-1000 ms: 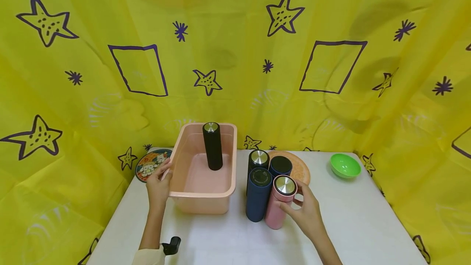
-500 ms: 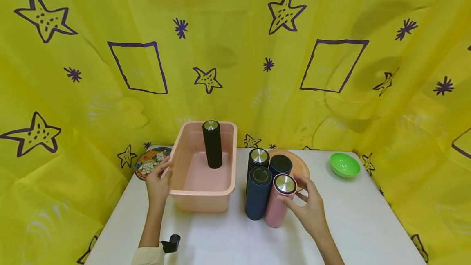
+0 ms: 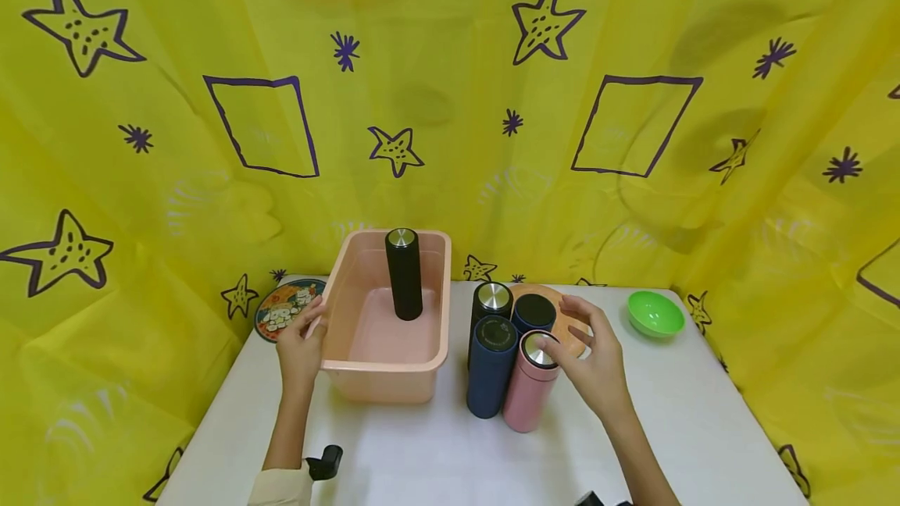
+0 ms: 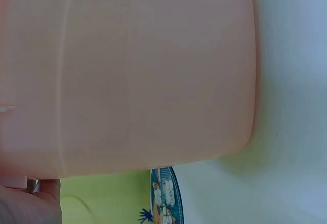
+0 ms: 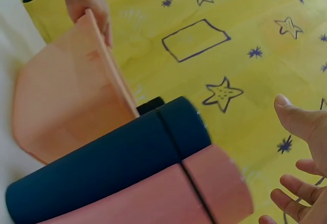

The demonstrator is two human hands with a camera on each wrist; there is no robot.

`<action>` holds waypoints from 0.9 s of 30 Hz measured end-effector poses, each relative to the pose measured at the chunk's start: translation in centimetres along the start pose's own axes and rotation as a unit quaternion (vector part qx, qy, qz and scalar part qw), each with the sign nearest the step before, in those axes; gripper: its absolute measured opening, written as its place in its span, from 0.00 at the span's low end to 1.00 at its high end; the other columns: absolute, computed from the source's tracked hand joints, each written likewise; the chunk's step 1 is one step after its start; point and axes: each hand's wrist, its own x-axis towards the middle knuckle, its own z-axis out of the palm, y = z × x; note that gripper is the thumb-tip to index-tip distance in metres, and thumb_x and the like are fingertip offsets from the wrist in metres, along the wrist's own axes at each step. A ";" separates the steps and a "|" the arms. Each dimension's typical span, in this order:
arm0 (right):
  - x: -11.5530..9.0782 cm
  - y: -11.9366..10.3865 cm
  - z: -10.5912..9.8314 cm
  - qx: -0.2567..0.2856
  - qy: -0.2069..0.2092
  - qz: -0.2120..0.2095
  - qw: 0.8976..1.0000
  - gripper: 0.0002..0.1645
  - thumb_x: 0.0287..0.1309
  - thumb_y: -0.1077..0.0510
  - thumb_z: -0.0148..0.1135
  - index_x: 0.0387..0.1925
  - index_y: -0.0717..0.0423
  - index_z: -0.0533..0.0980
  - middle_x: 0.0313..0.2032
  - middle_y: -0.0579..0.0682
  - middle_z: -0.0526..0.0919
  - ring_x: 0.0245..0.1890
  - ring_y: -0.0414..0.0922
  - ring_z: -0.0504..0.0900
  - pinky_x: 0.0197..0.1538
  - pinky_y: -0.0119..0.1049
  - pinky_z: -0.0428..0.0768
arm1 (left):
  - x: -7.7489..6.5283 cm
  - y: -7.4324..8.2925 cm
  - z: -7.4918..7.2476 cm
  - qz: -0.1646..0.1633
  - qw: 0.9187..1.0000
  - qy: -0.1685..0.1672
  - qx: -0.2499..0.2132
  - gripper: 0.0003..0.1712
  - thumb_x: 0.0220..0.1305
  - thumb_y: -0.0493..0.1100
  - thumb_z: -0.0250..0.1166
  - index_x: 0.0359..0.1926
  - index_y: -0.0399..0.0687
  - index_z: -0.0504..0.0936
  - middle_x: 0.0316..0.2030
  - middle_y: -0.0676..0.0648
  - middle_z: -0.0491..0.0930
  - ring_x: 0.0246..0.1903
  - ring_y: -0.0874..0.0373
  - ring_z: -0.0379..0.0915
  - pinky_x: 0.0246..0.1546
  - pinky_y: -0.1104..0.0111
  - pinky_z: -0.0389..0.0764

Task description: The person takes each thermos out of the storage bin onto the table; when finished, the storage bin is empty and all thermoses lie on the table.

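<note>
My left hand (image 3: 301, 342) grips the left rim of a pink plastic tub (image 3: 383, 389); a black thermos bottle (image 3: 404, 279) with a steel lid top stands inside it. Right of the tub several thermos bottles stand upright in a tight cluster: a pink one (image 3: 530, 393) and a dark blue one (image 3: 490, 373) in front, a black one (image 3: 492, 297) and another with a dark lid (image 3: 534, 311) behind. In the head view my right hand (image 3: 598, 358) overlaps the pink bottle's lid. The right wrist view shows its fingers (image 5: 296, 188) spread, apart from the bottles and holding nothing.
An orange round board (image 3: 571, 326) lies behind the bottles. A green bowl (image 3: 655, 315) sits at the back right of the white table (image 3: 436, 459). A patterned round plate (image 3: 281, 311) lies left of the tub, and a yellow curtain (image 3: 450, 201) hangs behind.
My right hand has let go of the pink bottle and risen up and back, its fingers now apart. The left hand keeps its grip on the tub; the bottles stay put.
</note>
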 end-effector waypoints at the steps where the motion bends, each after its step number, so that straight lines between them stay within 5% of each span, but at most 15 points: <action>1: 0.4 -0.3 0.0 0.004 -0.003 -0.006 1.000 0.41 0.44 0.68 0.76 0.61 0.59 0.70 0.54 0.50 0.77 0.55 0.36 0.73 0.55 0.19 0.76 | 0.0 0.0 0.0 -0.002 1.000 -0.001 -0.001 0.15 0.65 0.31 0.61 0.52 0.35 0.83 0.62 0.47 0.77 0.66 0.51 0.68 0.52 0.90 0.70; 10: 3.5 -3.8 1.0 0.057 -0.030 -0.026 0.998 0.39 0.48 0.66 0.74 0.63 0.59 0.69 0.57 0.50 0.75 0.60 0.39 0.71 0.60 0.24 0.75 | 0.1 0.1 -0.1 -0.016 1.000 -0.001 0.002 0.15 0.66 0.31 0.60 0.52 0.35 0.83 0.62 0.47 0.76 0.67 0.52 0.67 0.59 0.79 0.71; 16: 5.1 -6.1 2.4 0.067 -0.049 -0.030 0.996 0.41 0.48 0.64 0.75 0.64 0.58 0.68 0.61 0.53 0.74 0.64 0.45 0.70 0.66 0.43 0.74 | 0.1 0.1 -0.1 -0.018 1.000 -0.002 0.006 0.15 0.66 0.30 0.60 0.53 0.34 0.82 0.63 0.47 0.76 0.66 0.52 0.67 0.63 0.67 0.70; 21: 6.3 -8.0 3.9 0.088 -0.062 -0.043 0.993 0.41 0.48 0.63 0.75 0.64 0.59 0.68 0.63 0.57 0.73 0.66 0.48 0.68 0.67 0.52 0.72 | 0.2 0.1 -0.1 -0.022 1.000 0.004 0.010 0.15 0.66 0.30 0.60 0.52 0.36 0.83 0.62 0.48 0.77 0.67 0.52 0.67 0.63 0.68 0.72; 27: 7.3 -9.8 5.8 0.099 -0.072 -0.041 0.992 0.40 0.49 0.60 0.75 0.64 0.56 0.68 0.62 0.55 0.73 0.65 0.49 0.69 0.67 0.50 0.73 | 0.3 0.2 0.0 -0.021 1.000 -0.003 0.007 0.15 0.66 0.31 0.60 0.52 0.35 0.83 0.62 0.47 0.76 0.67 0.52 0.66 0.63 0.71 0.71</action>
